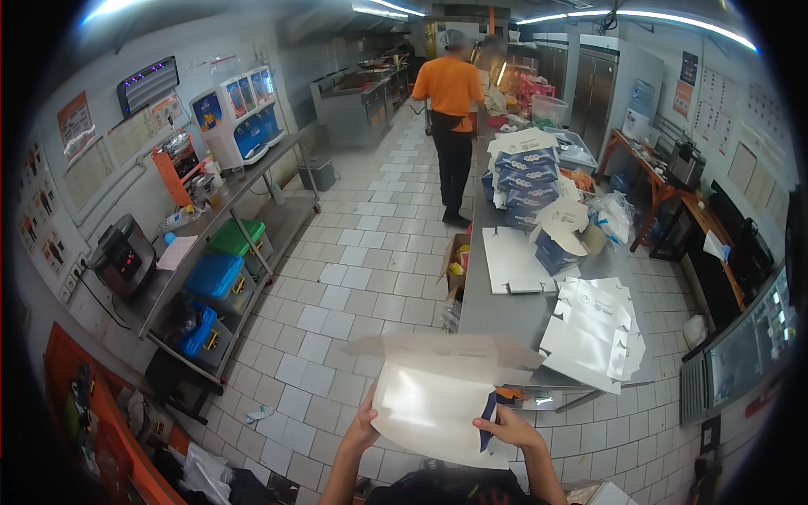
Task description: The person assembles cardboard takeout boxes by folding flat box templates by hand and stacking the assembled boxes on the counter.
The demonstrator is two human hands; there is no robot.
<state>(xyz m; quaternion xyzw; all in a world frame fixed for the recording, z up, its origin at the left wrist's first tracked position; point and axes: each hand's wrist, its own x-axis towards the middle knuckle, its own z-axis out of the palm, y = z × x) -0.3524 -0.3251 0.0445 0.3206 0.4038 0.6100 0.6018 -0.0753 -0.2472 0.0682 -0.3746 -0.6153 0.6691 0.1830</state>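
Carton blank (431, 402), held in front of my body at the near end of the long metal surface (498, 318); its glossy pale panel faces up, its far flaps are blurred, and I cannot tell whether they touch the surface. My left grip (362, 429) is closed on the left edge of the blank, thumb on top. My right grip (512, 429) holds the right side, the thumb pressing on a dark blue flap (487, 422). Both grips are thus narrow, with card between thumb and fingers.

Beyond and to my right, a pile of flat white blanks (591, 328) lies at the surface's near end, its edges fanned unevenly. Farther along lie white sheets (512, 259), just beside a blue-and-white box (558, 251) with its pale flaps raised. A clear plastic bag (614, 217) rests near the right edge. Behind these stands a heap of similar blue-and-white boxes (528, 178), stacked one upon another.

To my left, across the tiled floor (337, 278), a metal bench (198, 236) carries a dark cooker (124, 257) and, farther off, a drinks dispenser (240, 122); bins with blue lids (215, 276) sit on its lower shelf. In the distance, a person in an orange shirt (450, 88) stands beside the surface, back toward me.
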